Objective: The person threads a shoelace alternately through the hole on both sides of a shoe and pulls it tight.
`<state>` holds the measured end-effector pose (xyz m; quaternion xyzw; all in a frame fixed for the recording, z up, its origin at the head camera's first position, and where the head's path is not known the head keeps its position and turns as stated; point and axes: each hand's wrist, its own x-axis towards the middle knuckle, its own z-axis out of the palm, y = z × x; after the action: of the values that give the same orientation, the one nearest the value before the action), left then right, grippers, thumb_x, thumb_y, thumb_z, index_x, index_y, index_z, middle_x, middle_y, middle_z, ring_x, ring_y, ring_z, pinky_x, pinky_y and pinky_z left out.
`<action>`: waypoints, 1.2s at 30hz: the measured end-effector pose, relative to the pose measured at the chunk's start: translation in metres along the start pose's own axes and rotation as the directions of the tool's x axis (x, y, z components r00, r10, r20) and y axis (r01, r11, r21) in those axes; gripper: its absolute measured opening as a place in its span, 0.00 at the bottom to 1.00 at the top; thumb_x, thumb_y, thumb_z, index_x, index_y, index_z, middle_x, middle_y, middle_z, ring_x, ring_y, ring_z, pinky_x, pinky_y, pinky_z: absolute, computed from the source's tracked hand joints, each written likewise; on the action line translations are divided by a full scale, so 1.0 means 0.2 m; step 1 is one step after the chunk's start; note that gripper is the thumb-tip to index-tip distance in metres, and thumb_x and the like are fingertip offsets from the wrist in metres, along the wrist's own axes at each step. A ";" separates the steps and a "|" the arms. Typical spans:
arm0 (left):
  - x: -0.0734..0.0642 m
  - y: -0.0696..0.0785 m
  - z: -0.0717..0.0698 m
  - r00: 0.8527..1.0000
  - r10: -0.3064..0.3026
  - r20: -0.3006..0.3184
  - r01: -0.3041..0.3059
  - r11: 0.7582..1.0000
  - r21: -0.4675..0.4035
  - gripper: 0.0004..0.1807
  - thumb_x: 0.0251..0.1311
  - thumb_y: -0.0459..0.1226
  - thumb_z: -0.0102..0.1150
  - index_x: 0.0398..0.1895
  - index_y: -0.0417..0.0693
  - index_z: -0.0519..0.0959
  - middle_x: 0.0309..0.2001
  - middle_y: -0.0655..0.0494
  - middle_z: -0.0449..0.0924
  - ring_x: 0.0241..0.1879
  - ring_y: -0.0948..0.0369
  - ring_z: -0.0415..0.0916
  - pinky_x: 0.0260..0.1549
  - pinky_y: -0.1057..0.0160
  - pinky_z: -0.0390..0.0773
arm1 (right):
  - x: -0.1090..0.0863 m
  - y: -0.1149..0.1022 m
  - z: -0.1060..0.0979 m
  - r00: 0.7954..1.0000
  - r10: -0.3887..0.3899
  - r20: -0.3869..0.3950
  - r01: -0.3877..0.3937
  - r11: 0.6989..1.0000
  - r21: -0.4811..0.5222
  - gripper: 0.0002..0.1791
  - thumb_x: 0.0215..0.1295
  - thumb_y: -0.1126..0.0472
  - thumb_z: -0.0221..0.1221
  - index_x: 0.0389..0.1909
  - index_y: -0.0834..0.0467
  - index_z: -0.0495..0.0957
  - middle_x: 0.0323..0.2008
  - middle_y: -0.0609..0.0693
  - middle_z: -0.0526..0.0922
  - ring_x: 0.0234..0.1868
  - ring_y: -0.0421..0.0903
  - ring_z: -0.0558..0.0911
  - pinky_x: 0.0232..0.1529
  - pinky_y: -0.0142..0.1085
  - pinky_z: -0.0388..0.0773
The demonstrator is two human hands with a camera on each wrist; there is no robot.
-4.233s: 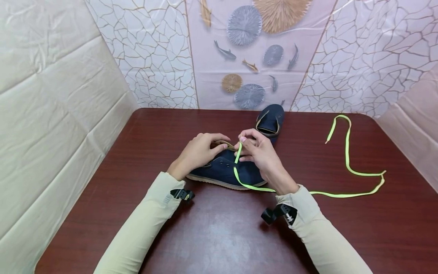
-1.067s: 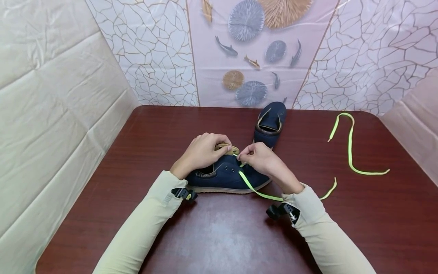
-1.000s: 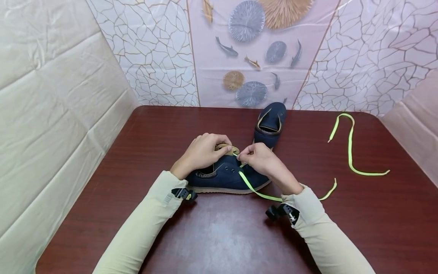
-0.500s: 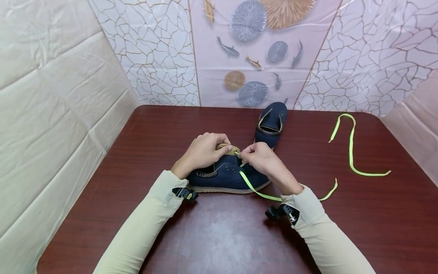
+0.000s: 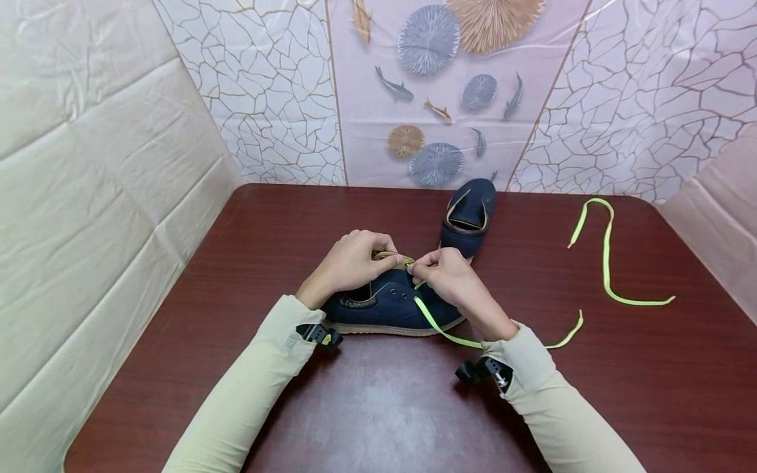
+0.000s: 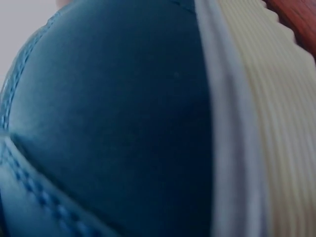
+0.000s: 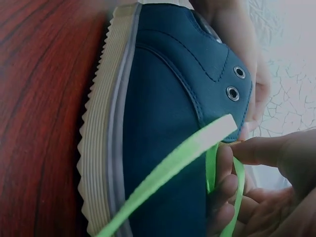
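A navy lace-up shoe [image 5: 384,318] with a pale ridged sole lies side-on, toe to the right. My left hand [image 5: 349,266] grips its raised far eyelet flap [image 5: 404,264], which shows a tan lining, between thumb and fingers. At that flap, my right hand [image 5: 452,279] pinches a neon-green shoelace [image 5: 432,320]. The lace comes out of a near-side eyelet and trails right, under the wrist. In the right wrist view, two bare metal eyelets [image 7: 232,93] show beside the laced one. Fingers hide the lace's tip. Only the shoe's side [image 6: 128,108] fills the left wrist view.
Behind the right hand stands a second navy shoe [image 5: 468,213], without a lace. Another neon-green shoelace [image 5: 606,256] lies loose on the right of the red-brown table [image 5: 236,394]. Patterned cloth [image 5: 426,98] hangs along the back.
Since about four seconds ago, my right hand has lowered the lace from above the shoe to the far flap, and the trailing length has drawn in. Within the last second the hands barely shift.
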<state>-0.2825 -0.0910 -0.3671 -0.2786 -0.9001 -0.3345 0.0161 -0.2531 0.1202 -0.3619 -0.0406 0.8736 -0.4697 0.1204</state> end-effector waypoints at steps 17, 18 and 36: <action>-0.01 0.01 -0.03 0.980 -0.096 0.176 0.126 0.977 -0.169 0.12 0.77 0.37 0.59 0.52 0.47 0.90 0.50 0.53 0.90 0.43 0.62 0.79 0.45 0.65 0.75 | 0.01 0.00 0.02 0.998 -0.056 -0.005 0.056 0.998 -0.023 0.12 0.74 0.63 0.60 0.42 0.65 0.90 0.30 0.48 0.90 0.39 0.47 0.82 0.44 0.37 0.77; 0.00 0.03 -0.03 0.982 -0.097 0.163 0.122 0.981 -0.151 0.11 0.77 0.37 0.60 0.51 0.47 0.90 0.49 0.54 0.90 0.43 0.62 0.79 0.45 0.64 0.76 | 0.01 0.00 0.02 0.998 -0.055 -0.003 0.055 0.998 -0.024 0.12 0.74 0.64 0.59 0.43 0.65 0.90 0.30 0.48 0.90 0.39 0.47 0.82 0.44 0.37 0.77; 0.00 0.10 0.06 0.970 -0.234 -0.069 0.232 0.972 -0.035 0.08 0.73 0.44 0.66 0.37 0.59 0.91 0.32 0.67 0.87 0.32 0.64 0.80 0.33 0.60 0.75 | 0.00 0.00 -0.02 0.997 -0.044 0.067 0.046 0.999 -0.024 0.14 0.78 0.61 0.59 0.45 0.66 0.89 0.28 0.48 0.89 0.34 0.44 0.79 0.37 0.34 0.76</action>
<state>-0.2698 -0.0712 -0.3642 -0.1587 -0.9210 -0.3558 0.0057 -0.2534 0.1232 -0.3600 -0.0776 0.8738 -0.4596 0.1383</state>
